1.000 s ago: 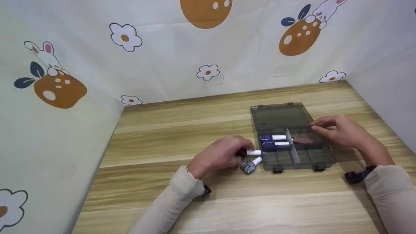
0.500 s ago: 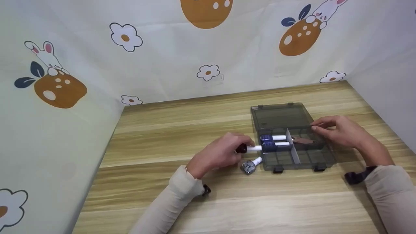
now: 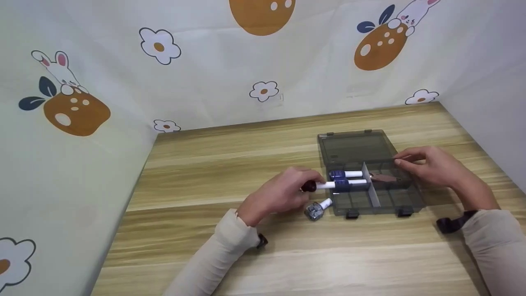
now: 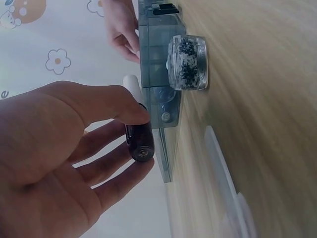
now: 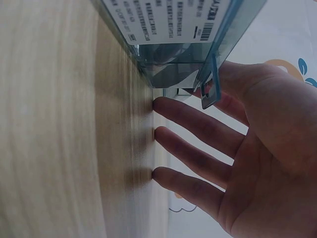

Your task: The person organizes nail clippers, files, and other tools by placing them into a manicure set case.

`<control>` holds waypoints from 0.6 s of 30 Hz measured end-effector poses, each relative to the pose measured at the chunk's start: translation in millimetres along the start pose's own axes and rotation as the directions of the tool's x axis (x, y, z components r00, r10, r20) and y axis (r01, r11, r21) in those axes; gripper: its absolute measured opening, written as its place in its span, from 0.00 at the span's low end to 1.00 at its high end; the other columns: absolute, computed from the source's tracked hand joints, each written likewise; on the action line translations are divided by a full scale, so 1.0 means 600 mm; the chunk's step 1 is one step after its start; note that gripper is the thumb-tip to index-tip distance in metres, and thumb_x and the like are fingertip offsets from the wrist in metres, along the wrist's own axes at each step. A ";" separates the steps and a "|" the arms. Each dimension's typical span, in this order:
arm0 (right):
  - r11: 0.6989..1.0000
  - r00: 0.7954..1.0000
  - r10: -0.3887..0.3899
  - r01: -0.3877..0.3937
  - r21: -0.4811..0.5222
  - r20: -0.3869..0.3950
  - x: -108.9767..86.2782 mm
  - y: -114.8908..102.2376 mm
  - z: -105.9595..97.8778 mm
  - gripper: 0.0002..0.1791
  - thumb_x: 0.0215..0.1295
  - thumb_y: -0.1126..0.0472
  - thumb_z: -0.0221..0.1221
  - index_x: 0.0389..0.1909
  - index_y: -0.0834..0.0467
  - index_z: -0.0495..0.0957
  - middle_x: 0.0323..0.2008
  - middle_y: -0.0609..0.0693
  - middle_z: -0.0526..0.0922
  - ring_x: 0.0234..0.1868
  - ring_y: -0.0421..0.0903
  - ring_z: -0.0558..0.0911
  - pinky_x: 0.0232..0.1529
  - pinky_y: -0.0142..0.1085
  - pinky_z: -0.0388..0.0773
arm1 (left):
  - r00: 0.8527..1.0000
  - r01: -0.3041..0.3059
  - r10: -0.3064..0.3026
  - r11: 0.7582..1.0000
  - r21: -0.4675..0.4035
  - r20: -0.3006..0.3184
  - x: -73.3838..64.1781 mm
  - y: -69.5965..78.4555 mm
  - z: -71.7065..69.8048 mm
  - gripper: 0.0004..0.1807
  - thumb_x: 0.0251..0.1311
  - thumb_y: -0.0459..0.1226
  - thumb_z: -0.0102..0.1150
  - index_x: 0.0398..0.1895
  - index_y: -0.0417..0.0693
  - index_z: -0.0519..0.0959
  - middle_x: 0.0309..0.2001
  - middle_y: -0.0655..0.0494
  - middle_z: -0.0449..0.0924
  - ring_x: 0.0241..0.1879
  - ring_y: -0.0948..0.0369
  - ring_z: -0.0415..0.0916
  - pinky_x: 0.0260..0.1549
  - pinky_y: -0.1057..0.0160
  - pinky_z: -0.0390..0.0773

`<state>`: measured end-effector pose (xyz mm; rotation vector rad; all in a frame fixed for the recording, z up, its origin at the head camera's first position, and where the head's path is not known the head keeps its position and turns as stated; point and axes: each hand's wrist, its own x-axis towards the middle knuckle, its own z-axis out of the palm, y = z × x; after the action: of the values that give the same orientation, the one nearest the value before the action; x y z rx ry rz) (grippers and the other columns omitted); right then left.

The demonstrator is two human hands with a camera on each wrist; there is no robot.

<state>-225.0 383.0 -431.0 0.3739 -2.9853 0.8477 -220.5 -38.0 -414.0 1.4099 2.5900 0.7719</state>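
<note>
My left hand (image 3: 283, 191) pinches a dark red nail polish bottle (image 4: 140, 136) between thumb and fingers, its white cap (image 3: 326, 185) pointing right across the left wall of a smoky grey compartment box (image 3: 355, 203). Inside the box's back left part lie two dark blue nail polish bottles (image 3: 337, 174) with white caps. My right hand (image 3: 439, 168) holds the box's right side near the hinge with thumb and index finger. Its other fingertips (image 5: 161, 104) touch the table. A clear glitter nail polish bottle (image 3: 315, 211) lies outside, by the box's front left corner.
The box's lid (image 3: 357, 146) lies folded back on the wooden table (image 3: 230, 164). A flat brownish item (image 3: 384, 178) sits in the right back compartment, beyond a pale divider (image 3: 373, 193). Latches (image 3: 352, 215) stick out at the front. Patterned cloth (image 3: 213, 74) hangs behind.
My left hand has lifted the dark red bottle slightly and carried it a little right and back, so its cap now overlaps the box. My right hand has stayed put.
</note>
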 end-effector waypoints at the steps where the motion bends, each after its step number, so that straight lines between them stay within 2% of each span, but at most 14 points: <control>1: 1.000 1.000 0.001 -0.001 -0.001 0.000 0.000 0.000 0.000 0.14 0.79 0.50 0.64 0.55 0.52 0.91 0.49 0.57 0.94 0.57 0.66 0.90 0.50 0.27 0.77 | 1.000 -0.002 0.002 1.000 0.004 -0.001 0.001 0.001 0.002 0.25 0.62 0.23 0.65 0.62 0.46 0.83 0.53 0.52 0.88 0.48 0.63 0.83 0.50 0.70 0.85; 8: 1.000 1.000 -0.005 0.005 -0.015 -0.005 0.001 0.000 0.001 0.14 0.79 0.51 0.64 0.54 0.52 0.91 0.48 0.56 0.94 0.56 0.65 0.90 0.50 0.30 0.79 | 0.999 -0.033 0.033 0.999 0.021 -0.035 0.005 0.006 0.016 0.23 0.66 0.24 0.63 0.63 0.46 0.82 0.58 0.51 0.87 0.55 0.61 0.83 0.55 0.72 0.84; 13: 1.000 1.000 -0.001 0.001 -0.009 -0.008 0.000 0.001 0.001 0.14 0.79 0.51 0.64 0.54 0.52 0.91 0.48 0.57 0.94 0.56 0.66 0.90 0.49 0.26 0.77 | 0.997 -0.050 0.053 0.998 0.043 -0.062 0.008 0.010 0.025 0.24 0.68 0.24 0.62 0.66 0.46 0.81 0.61 0.50 0.86 0.59 0.59 0.84 0.59 0.73 0.82; 18: 1.000 1.000 0.005 -0.005 -0.002 -0.004 0.000 0.002 0.001 0.13 0.79 0.50 0.64 0.54 0.51 0.91 0.49 0.56 0.94 0.57 0.64 0.90 0.49 0.24 0.76 | 0.994 -0.063 0.066 0.997 0.036 -0.092 0.012 0.016 0.033 0.22 0.72 0.28 0.64 0.67 0.47 0.81 0.61 0.48 0.86 0.59 0.59 0.84 0.59 0.72 0.82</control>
<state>-225.4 383.9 -432.2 0.3643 -2.9847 0.8449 -211.1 -20.1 -425.6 1.5091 2.6495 0.8260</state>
